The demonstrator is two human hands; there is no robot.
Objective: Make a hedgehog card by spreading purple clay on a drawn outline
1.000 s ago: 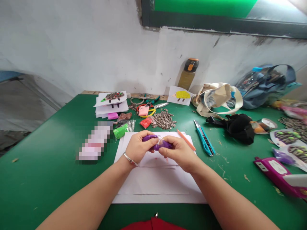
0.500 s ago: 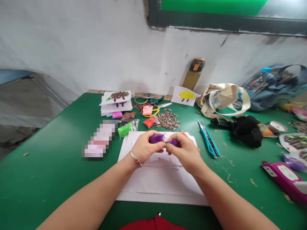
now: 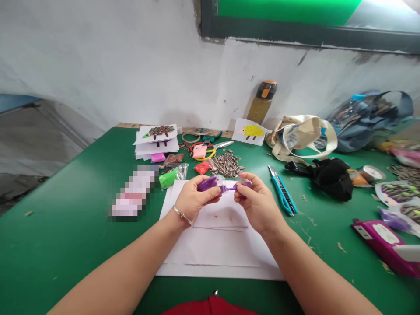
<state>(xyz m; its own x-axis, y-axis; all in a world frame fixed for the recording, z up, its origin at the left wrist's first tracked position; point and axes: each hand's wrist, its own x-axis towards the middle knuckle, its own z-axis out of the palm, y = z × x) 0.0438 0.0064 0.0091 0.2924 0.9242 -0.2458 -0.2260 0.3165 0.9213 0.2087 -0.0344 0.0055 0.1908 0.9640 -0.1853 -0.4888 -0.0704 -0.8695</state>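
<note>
The left grip (image 3: 197, 199) and the right grip (image 3: 258, 204) both pinch a lump of soft purple clay (image 3: 208, 183). Each grip is nearly closed, with the fingers curled around one end. The clay stretches into a thin strip between the two grips, and the fat part sits in the left grip. A bit of clear plastic (image 3: 219, 180) seems to cling to the middle, but it is hard to see.

Under the grips lie white paper sheets (image 3: 213, 249) on a green table (image 3: 65, 249). A silver bracelet (image 3: 182, 215) sits on the left wrist. Just right of the right grip is a blue craft knife (image 3: 281, 191). Past the left grip is a small bag of green clay (image 3: 168, 179). Straight ahead of the grips is a pile of striped sunflower seeds (image 3: 227, 163), and beyond it are scissors with yellow handles (image 3: 204, 152).

To do this well, pull slowly and evenly so the thin part does not snap. Warm clay is easier to shape, so it helps to squeeze it with soft fingers. It also helps to pick off any plastic, so the clay stays clean and smooth.
</note>
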